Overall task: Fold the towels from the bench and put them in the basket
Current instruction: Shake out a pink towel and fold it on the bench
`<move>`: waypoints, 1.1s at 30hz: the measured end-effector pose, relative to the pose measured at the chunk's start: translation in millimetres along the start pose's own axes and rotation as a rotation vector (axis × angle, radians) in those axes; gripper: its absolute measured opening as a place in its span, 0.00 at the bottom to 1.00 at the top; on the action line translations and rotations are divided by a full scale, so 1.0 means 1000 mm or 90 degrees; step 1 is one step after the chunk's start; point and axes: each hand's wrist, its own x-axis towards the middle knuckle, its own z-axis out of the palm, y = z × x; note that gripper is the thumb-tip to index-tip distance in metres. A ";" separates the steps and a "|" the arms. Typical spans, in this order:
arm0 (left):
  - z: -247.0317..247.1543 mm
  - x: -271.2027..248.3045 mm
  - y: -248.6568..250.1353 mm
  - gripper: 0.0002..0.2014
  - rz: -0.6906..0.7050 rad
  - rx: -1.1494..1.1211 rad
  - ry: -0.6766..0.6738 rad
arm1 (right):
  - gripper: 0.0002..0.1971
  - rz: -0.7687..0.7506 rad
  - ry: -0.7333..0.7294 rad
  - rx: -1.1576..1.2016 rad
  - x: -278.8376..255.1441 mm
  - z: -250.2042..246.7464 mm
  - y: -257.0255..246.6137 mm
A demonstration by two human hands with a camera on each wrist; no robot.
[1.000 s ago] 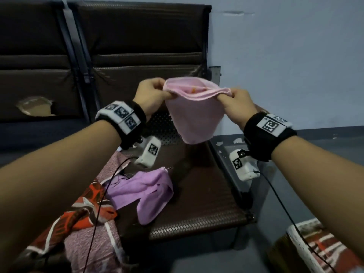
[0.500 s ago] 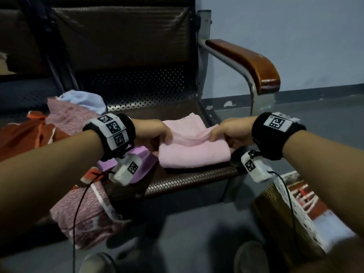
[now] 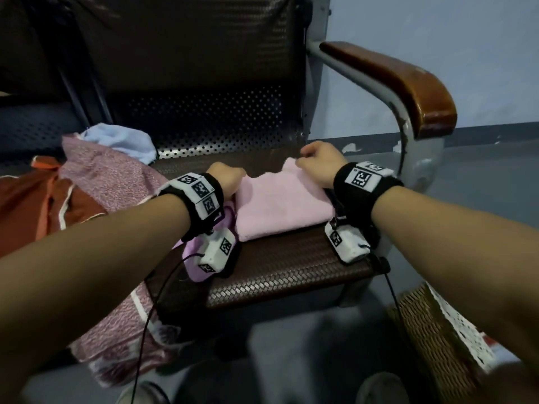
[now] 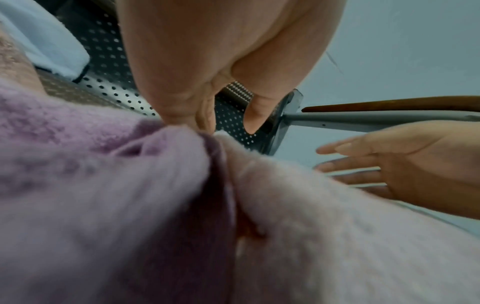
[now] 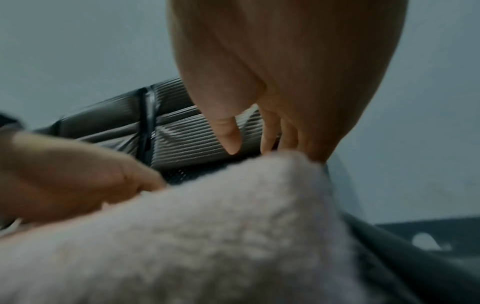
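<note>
Towels are lying in a loose heap on the left part of the bench (image 3: 271, 269): a red-orange cloth (image 3: 29, 199) furthest left, a mottled pink towel (image 3: 116, 182) draping over the seat edge, and a light blue towel (image 3: 122, 142) sitting behind it against the perforated back. Next, a lilac towel (image 3: 201, 258) is lying under the left wrist, touching the folded pink towel (image 3: 280, 205) at its left edge. Left hand (image 3: 226, 177) is resting at the far left corner of that pink towel; in the left wrist view its fingers (image 4: 182, 102) are hanging loosely curled, tips touching the cloth, with no clear pinch. Pink towel is lying flat on the seat between both hands. Right hand (image 3: 318, 163) is resting at the far right corner, fingers relaxed and fairly straight, tips touching the towel edge. Wooden armrest (image 3: 402, 86) is standing to the right. Wicker basket (image 3: 431, 339) is sitting on the floor at lower right, apart from the towel.
</note>
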 end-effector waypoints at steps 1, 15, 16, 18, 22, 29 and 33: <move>0.000 0.003 0.000 0.12 0.013 0.031 0.013 | 0.20 -0.042 -0.010 -0.051 -0.003 0.001 -0.002; -0.006 -0.082 -0.039 0.33 0.361 0.433 -0.164 | 0.32 -0.225 -0.265 -0.391 -0.059 -0.013 0.019; -0.006 -0.083 -0.039 0.22 0.376 0.442 -0.131 | 0.23 -0.233 -0.235 -0.384 -0.060 -0.014 0.018; -0.009 -0.086 -0.035 0.06 0.374 0.440 -0.092 | 0.12 -0.229 -0.189 -0.354 -0.062 -0.018 0.016; -0.017 -0.087 -0.024 0.14 0.315 0.270 -0.092 | 0.13 -0.206 -0.134 -0.221 -0.061 -0.033 0.020; -0.005 -0.062 -0.027 0.14 0.157 0.098 0.008 | 0.25 -0.167 -0.081 -0.033 -0.056 -0.032 0.023; 0.001 -0.050 -0.028 0.17 0.110 0.111 0.071 | 0.23 -0.149 0.012 -0.038 -0.045 -0.016 0.023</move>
